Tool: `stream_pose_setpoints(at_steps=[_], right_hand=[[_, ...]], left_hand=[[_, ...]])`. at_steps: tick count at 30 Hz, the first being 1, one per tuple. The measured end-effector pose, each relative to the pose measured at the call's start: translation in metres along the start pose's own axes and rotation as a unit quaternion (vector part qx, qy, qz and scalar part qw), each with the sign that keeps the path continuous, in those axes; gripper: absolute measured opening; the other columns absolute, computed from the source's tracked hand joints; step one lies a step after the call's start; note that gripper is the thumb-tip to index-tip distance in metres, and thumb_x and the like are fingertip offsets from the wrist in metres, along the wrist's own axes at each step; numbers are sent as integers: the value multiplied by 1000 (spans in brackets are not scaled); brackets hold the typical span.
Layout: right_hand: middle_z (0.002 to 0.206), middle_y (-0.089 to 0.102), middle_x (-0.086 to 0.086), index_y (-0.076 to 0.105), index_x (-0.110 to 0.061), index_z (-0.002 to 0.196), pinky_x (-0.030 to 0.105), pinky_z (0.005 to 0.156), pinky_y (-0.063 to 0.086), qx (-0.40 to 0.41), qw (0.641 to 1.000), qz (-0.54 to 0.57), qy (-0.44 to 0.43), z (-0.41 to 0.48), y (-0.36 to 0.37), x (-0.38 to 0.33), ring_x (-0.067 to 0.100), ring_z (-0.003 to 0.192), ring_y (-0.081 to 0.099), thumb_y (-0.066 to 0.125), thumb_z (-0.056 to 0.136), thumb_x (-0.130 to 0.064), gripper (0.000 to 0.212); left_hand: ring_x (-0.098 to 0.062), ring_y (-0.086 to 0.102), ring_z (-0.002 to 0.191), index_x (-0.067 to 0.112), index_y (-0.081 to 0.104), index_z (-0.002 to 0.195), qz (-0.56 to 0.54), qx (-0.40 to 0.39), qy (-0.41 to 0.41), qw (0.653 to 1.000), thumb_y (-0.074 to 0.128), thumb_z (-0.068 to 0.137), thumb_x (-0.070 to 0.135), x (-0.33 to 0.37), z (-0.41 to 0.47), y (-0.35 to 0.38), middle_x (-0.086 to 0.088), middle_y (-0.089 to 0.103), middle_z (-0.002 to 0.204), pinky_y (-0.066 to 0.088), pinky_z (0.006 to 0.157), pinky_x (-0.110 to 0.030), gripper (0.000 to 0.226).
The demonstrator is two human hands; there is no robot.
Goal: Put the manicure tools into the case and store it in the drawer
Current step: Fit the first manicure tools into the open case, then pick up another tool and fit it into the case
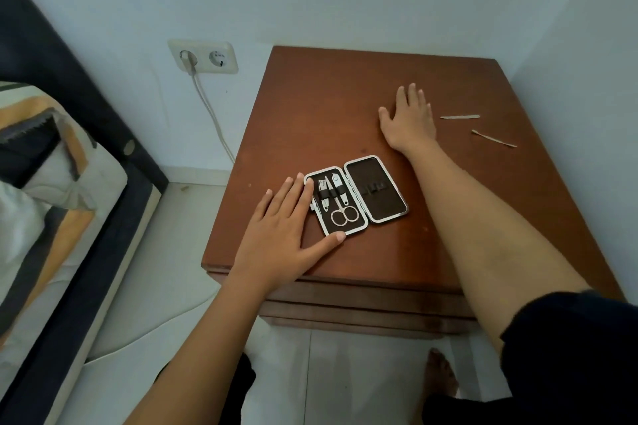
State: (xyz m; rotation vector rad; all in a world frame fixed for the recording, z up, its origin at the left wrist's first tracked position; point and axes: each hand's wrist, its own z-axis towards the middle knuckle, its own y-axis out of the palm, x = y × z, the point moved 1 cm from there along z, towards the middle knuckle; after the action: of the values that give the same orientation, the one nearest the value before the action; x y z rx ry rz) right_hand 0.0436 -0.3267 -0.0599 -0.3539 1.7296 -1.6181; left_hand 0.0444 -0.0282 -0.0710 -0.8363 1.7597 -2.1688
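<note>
A small manicure case point(376, 191) lies open flat near the front left of a brown wooden nightstand point(310, 107). Its left half holds scissors point(342, 214) and clippers under elastic loops; its right half has bare loops. My left hand point(286, 231) rests flat against the case's left edge, fingers spread, thumb at its front corner. My right hand point(409, 121) lies flat and open on the tabletop farther back. Two loose thin metal tools lie to its right: a nail file point(460, 117) and a slim pusher point(493, 139). The drawer fronts point(362, 310) below are closed.
A wall socket point(203, 57) with a plugged-in cable sits left of the nightstand. A bed with a dark frame point(86, 134) and patterned bedding fills the left side. Walls stand behind and to the right of the nightstand. My bare foot point(442, 373) is on the tiled floor.
</note>
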Motion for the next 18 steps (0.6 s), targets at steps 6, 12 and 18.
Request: stream_pose_setpoints(at_steps=[6,12,18], right_hand=[[159,2,13,10,-4,147,39,119,2,-16,1000,-17,-6,29,3,-2,25,147,3,26,96,-43,66],[145,40,18,47,2,129,39,114,24,39,994,80,-61,-3,1,-4,30,137,33,37,95,-20,42],[111,67,17,66,-2,106,36,91,43,131,976,168,-49,-72,-9,5,33,104,60,48,87,-5,26]], left_hand=[[-3,-8,142,24,2,150,-6,5,1,1000,14,75,80,0,0,-1,8,0,158,-8,115,-27,94],[-1,-7,142,26,3,150,-4,5,-3,1000,15,74,81,-2,0,-1,11,1,157,-7,115,-26,94],[2,-7,139,27,3,149,-11,-8,-2,1000,16,72,82,0,1,-3,10,2,157,-7,114,-26,96]])
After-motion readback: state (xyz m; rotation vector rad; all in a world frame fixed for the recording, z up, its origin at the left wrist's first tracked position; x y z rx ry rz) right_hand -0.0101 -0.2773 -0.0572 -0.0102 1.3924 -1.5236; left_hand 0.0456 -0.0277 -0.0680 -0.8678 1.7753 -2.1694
